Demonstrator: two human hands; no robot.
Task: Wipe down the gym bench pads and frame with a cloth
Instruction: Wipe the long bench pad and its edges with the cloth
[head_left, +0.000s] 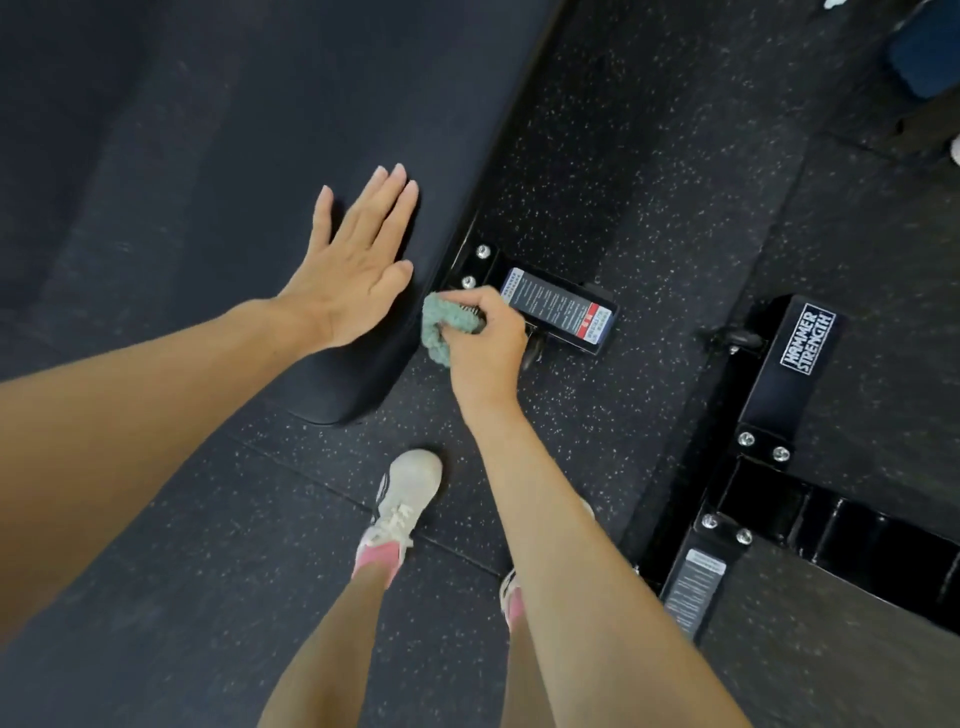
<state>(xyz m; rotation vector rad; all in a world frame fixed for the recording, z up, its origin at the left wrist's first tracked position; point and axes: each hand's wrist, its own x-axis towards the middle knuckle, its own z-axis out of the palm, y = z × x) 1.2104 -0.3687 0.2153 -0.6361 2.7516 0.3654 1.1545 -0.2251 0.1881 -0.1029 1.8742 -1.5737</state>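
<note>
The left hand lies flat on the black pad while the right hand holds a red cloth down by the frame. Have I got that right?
Not quite: the cloth is pale green, not red, as the head view shows. The rest holds: the left hand lies flat on the black pad while the right hand grips the cloth down by the frame.

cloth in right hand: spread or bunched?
Bunched. The right hand grips the cloth as a wad, folds bulging out of the fist, between the pad edge and the frame.
</note>
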